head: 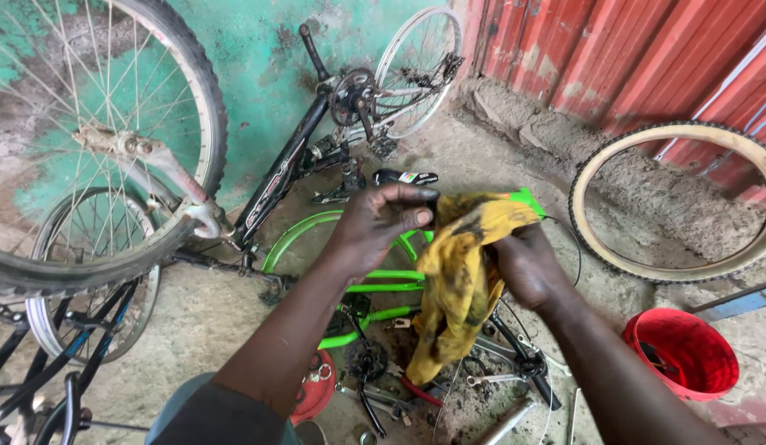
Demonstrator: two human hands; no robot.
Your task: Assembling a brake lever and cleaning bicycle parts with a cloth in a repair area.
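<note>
Yellow rag (461, 280): dirty, dark-stained cloth, bunched between both hands, lower part hanging loose below the fingers over the tools on the ground.
Left hand (381, 224): fingers curled closed, thumb pressed down, pinching the rag's top edge; something dark sits under the fingertips, can't tell what.
Right hand (525, 268): fingers folded shut into the rag from the far side, mostly hidden by the cloth.
Green part (527, 199): bright green tip sticking out of the rag just above the right fingers.
Green bike frame (375, 284): lying flat right below the fingers, curved green mudguard left of the left hand.
Label: small oblong sticker, red, green and white, on a black saddle-like piece (405, 177) just above the left fingers; print too small to read.
Black bike frame (284, 169): upside down against the green wall, beyond the left fingers.
Red bucket (681, 350): round, open, right of the right forearm, well apart.
Loose tyre (675, 202): tan-walled, leaning by the red corrugated wall, right of the fingers.
Spoked wheel (95, 140): big, far left, near edge of view.
Room: bare concrete between rag and tyre; ground under the rag crowded with spanners and crank parts.
</note>
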